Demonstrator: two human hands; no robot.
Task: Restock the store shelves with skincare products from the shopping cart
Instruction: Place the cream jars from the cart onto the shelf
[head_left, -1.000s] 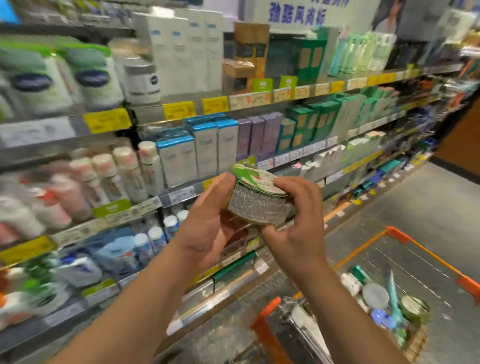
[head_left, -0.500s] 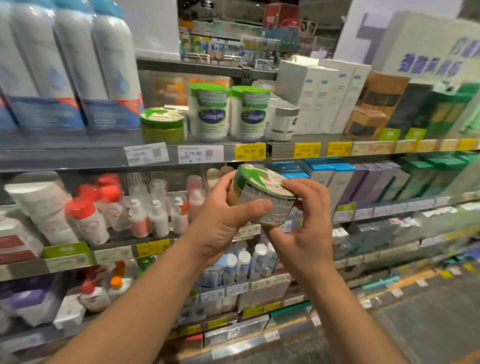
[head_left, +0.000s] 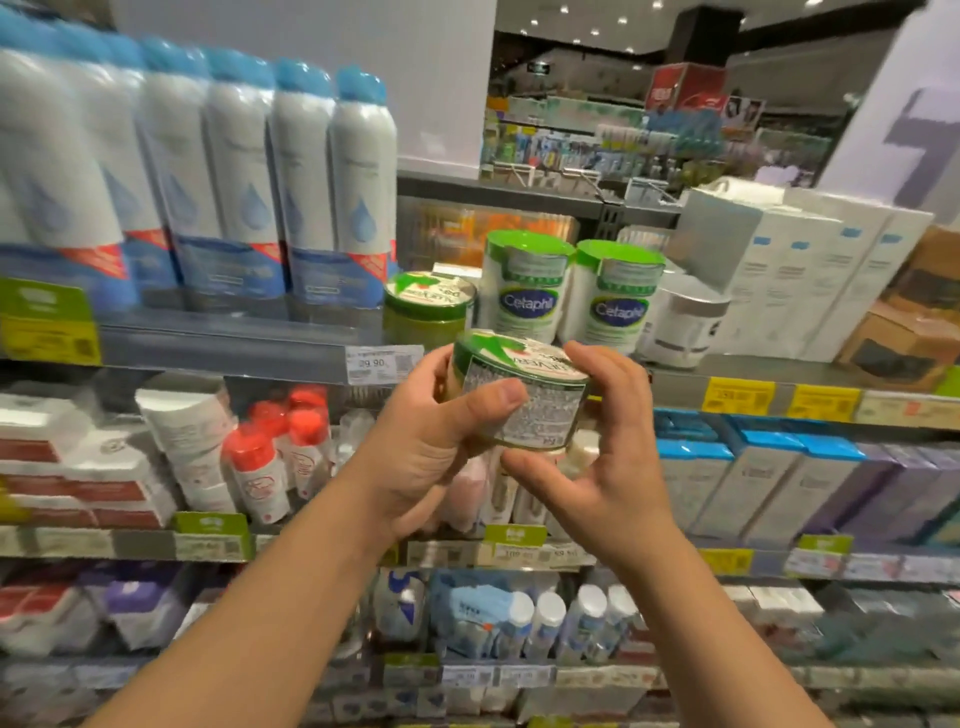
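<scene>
Green-lidded and tilted with its printed label toward the camera, the jar (head_left: 519, 392) sits between both hands in front of the shelf edge (head_left: 234, 348), just below the price tags. The left hand (head_left: 431, 441) grips it from the left, thumb pressed across the label and fingers curled round the far side. The right hand (head_left: 602, 441) is at the jar's right side with fingers spread; its upper fingers touch the lid's rim, while its thumb reaches under the base, and whether that thumb touches the jar cannot be told. Just behind and above the held jar, a matching green jar (head_left: 428, 312) stands on the shelf, beside two green-capped Cetaphil tubs (head_left: 566, 296). Left of these stands a row of blue-capped spray cans (head_left: 249, 182); white boxes (head_left: 810, 270) stand to the right.
</scene>
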